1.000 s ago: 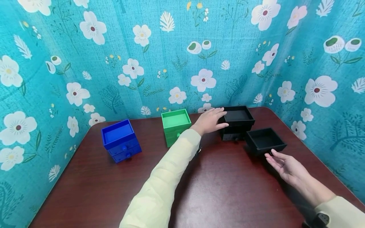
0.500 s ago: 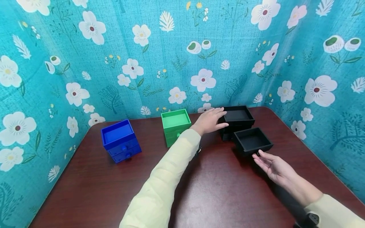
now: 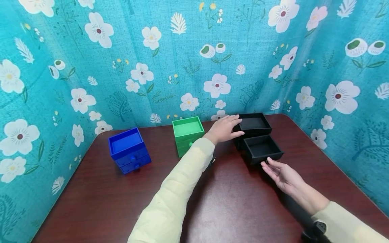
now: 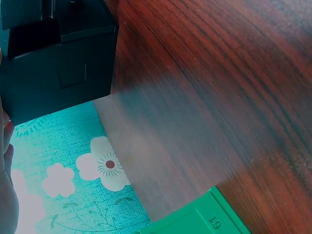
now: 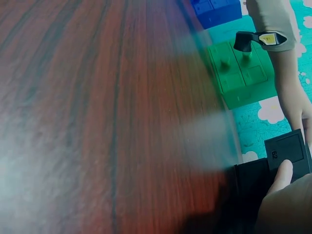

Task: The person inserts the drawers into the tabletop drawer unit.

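A small black drawer cabinet (image 3: 253,123) with a tray-like top stands at the back right of the table. My left hand (image 3: 224,129) rests at its left top edge, fingers stretched out and thumb spread. With the fingertips of my right hand (image 3: 287,176) I pinch the front of a loose black drawer (image 3: 263,148), where its knob is mostly hidden. The drawer is hollow with nothing visible inside, tilted slightly, right in front of the cabinet. An open slot shows in the cabinet (image 4: 58,73) in the left wrist view. Whether the drawer's back end is inside the slot, I cannot tell.
A green drawer cabinet (image 3: 188,135) stands left of the black one, beyond my left forearm. Farther left is a blue drawer cabinet (image 3: 129,150). All are on a dark red-brown wooden table (image 3: 234,199), with a flowered turquoise curtain (image 3: 179,67) behind.
My right hand has brought the black drawer leftward, closer to the front of the black cabinet. The left hand has stayed in place on the cabinet.
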Motion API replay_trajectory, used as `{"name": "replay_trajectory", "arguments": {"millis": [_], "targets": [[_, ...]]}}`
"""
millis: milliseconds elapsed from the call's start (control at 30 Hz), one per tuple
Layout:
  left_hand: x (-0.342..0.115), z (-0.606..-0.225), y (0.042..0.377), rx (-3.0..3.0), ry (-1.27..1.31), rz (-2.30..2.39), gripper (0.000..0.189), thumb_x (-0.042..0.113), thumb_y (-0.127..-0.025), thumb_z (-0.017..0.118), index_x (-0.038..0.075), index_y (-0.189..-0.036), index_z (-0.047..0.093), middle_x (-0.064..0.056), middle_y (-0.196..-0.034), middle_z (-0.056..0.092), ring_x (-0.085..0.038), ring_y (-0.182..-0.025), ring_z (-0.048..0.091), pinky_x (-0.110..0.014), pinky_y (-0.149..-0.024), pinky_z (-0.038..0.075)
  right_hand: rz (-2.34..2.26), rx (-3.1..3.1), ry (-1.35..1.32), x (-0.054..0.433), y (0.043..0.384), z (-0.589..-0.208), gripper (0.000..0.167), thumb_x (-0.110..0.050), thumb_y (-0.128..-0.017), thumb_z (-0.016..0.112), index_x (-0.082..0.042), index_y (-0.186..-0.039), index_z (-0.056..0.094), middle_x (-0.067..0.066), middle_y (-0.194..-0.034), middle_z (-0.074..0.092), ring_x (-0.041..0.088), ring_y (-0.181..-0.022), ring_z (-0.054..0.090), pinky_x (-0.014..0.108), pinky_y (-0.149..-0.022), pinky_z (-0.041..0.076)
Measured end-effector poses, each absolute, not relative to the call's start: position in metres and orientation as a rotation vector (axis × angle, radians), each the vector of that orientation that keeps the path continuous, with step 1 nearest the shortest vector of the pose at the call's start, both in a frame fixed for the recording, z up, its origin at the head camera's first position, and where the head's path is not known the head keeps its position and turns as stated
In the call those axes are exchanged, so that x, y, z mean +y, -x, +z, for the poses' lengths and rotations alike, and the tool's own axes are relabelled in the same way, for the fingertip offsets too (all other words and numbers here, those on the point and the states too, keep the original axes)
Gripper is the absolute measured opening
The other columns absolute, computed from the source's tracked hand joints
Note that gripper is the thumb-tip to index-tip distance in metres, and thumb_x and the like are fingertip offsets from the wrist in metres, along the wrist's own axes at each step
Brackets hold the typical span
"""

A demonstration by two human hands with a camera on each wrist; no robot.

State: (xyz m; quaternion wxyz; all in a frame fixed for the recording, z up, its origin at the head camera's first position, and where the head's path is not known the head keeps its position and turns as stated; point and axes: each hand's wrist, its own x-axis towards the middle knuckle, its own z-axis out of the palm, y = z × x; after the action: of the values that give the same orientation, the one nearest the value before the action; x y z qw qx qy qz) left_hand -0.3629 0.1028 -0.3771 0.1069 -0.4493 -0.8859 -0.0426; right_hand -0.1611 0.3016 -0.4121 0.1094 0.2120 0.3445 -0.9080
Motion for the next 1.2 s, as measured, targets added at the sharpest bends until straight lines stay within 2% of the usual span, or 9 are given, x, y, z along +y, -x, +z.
{"name": "replay_trajectory", "arguments": {"millis": [167,333,500,667,767,900,1000,1100,1200], "targets": [[0.104,-0.378,0.363,-2.605,1.314,-0.129,0.067,0.059,-0.096,0.046,0.018,-0.148,0.043,-0.001,-0.154,0.036,-0.011,-0.142,0.028,-0.022,-0.115,0.011,-2.684,1.010,-0.632,0.298,0.166,-0.413,0.030,-0.005,-0.097,0.058,-0.011,-0.120,0.040,0.009,-0.096,0.064,0.016,-0.092,0.068,0.028,-0.096,0.047],[0.106,-0.379,0.363,-2.605,1.310,-0.128,0.067,0.059,-0.096,0.047,0.018,-0.148,0.043,-0.001,-0.153,0.037,-0.012,-0.141,0.030,-0.023,-0.115,0.013,-2.705,0.998,-0.618,0.297,0.171,-0.414,0.025,-0.004,-0.097,0.057,-0.010,-0.117,0.043,0.009,-0.095,0.064,0.017,-0.090,0.068,0.027,-0.094,0.048],[0.106,-0.379,0.362,-2.615,1.303,-0.121,0.067,0.059,-0.096,0.046,0.019,-0.149,0.043,0.000,-0.154,0.036,-0.012,-0.141,0.030,-0.023,-0.115,0.013,-2.700,0.984,-0.656,0.293,0.174,-0.412,0.037,-0.005,-0.096,0.059,-0.014,-0.125,0.038,0.008,-0.095,0.064,0.016,-0.091,0.068,0.026,-0.096,0.046],[0.106,-0.380,0.361,-2.611,1.311,-0.124,0.066,0.059,-0.096,0.046,0.018,-0.148,0.043,0.000,-0.154,0.036,-0.013,-0.141,0.030,-0.024,-0.115,0.014,-2.701,0.958,-0.710,0.289,0.177,-0.412,0.041,-0.006,-0.095,0.061,-0.016,-0.127,0.039,0.008,-0.094,0.064,0.015,-0.090,0.068,0.026,-0.095,0.047],[0.105,-0.380,0.361,-2.614,1.310,-0.127,0.067,0.060,-0.096,0.046,0.018,-0.148,0.043,-0.001,-0.154,0.036,-0.012,-0.141,0.029,-0.023,-0.115,0.013,-2.711,0.942,-0.712,0.288,0.179,-0.412,0.051,-0.006,-0.095,0.062,-0.019,-0.136,0.034,0.008,-0.094,0.064,0.015,-0.091,0.068,0.026,-0.096,0.046],[0.105,-0.381,0.361,-2.607,1.305,-0.129,0.067,0.061,-0.096,0.045,0.018,-0.148,0.043,0.000,-0.154,0.036,-0.011,-0.141,0.029,-0.024,-0.115,0.013,-2.719,0.936,-0.701,0.286,0.183,-0.412,0.073,-0.005,-0.095,0.061,-0.024,-0.151,0.018,0.007,-0.093,0.064,0.014,-0.092,0.067,0.025,-0.096,0.045],[0.104,-0.382,0.362,-2.589,1.308,-0.139,0.067,0.060,-0.096,0.046,0.018,-0.148,0.044,-0.001,-0.153,0.037,-0.012,-0.141,0.030,-0.025,-0.115,0.015,-2.721,0.948,-0.691,0.286,0.186,-0.412,0.082,-0.005,-0.095,0.061,-0.025,-0.155,0.009,0.007,-0.091,0.065,0.014,-0.091,0.068,0.025,-0.096,0.046],[0.104,-0.383,0.362,-2.577,1.311,-0.150,0.066,0.059,-0.096,0.047,0.017,-0.147,0.045,-0.001,-0.153,0.038,-0.013,-0.140,0.031,-0.025,-0.115,0.016,-2.720,0.960,-0.673,0.286,0.190,-0.412,0.084,-0.006,-0.094,0.062,-0.024,-0.155,0.007,0.006,-0.091,0.066,0.013,-0.090,0.068,0.024,-0.096,0.045],[0.103,-0.382,0.362,-2.572,1.311,-0.155,0.066,0.059,-0.096,0.047,0.017,-0.147,0.045,-0.001,-0.152,0.038,-0.013,-0.141,0.031,-0.025,-0.115,0.015,-2.716,0.978,-0.653,0.285,0.193,-0.413,0.077,-0.007,-0.095,0.062,-0.024,-0.153,0.015,0.005,-0.091,0.067,0.013,-0.090,0.067,0.024,-0.096,0.045]]}}
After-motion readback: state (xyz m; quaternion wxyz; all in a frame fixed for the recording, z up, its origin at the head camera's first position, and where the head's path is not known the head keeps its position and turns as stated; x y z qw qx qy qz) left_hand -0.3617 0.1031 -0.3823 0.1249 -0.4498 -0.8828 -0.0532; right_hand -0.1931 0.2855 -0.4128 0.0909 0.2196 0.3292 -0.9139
